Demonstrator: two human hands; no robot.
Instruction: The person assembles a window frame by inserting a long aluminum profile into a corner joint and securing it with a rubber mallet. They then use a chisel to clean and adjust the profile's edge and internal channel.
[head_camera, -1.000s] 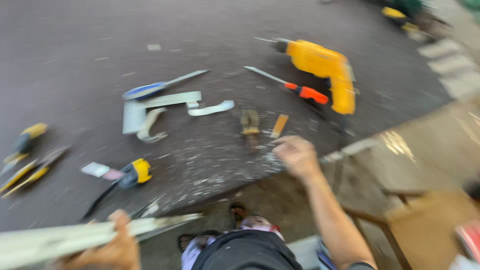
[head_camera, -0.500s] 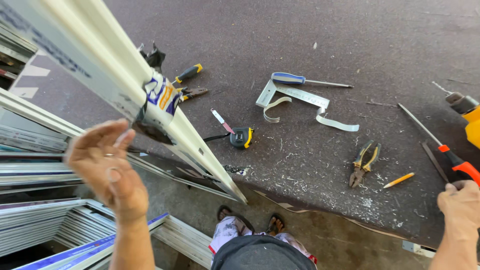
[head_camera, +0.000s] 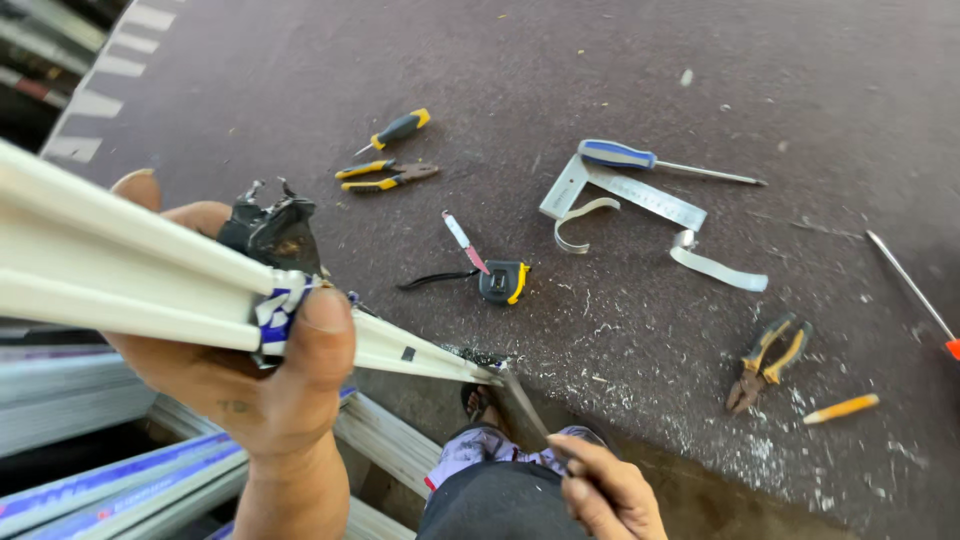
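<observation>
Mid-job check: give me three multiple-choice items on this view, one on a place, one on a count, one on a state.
1. Where does the tape measure lie?
A. On the dark table
B. On the floor
C. In a hand

2. How many screwdrivers with blue handles lie on the table?
A. One
B. Three
C. Five

3. What is the left hand doing?
A. Resting flat on the table
B. Gripping the white profile
C. Hanging empty

Key: 1 A, it sits on the tabletop near the steel square. 2 A, only one blue-handled screwdriver shows. 3 B, thumb and fingers wrap the profile.
</observation>
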